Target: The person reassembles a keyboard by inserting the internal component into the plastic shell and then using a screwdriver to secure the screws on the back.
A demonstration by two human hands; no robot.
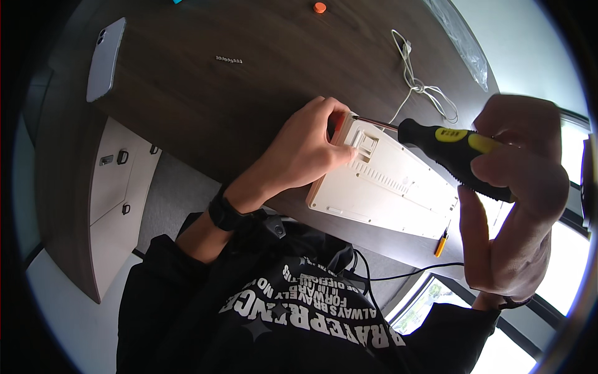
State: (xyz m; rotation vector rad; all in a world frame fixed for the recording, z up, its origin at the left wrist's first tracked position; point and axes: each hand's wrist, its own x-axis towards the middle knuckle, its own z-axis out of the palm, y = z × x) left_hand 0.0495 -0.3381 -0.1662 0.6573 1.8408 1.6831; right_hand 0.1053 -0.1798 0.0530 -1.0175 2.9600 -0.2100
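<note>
A cream-white keyboard (380,187) lies underside up along the table's near edge. My left hand (311,143) grips its far left end, with the thumb on the underside beside a small flip-out foot (367,144). My right hand (517,187) is closed round the black and yellow handle of a screwdriver (445,146). Its thin shaft runs left, and the tip meets the keyboard's far left corner, close to my left fingers. Whether a screw sits under the tip is too small to tell. Several small screws (228,60) lie in a row on the table, away from both hands.
A white cable (414,84), apparently the keyboard's, lies coiled beyond it. A small yellow-handled screwdriver (441,244) is near the table's front edge. An orange cap (319,7) and clear plastic wrap (464,43) lie farther back. A phone (106,59) rests at the left edge.
</note>
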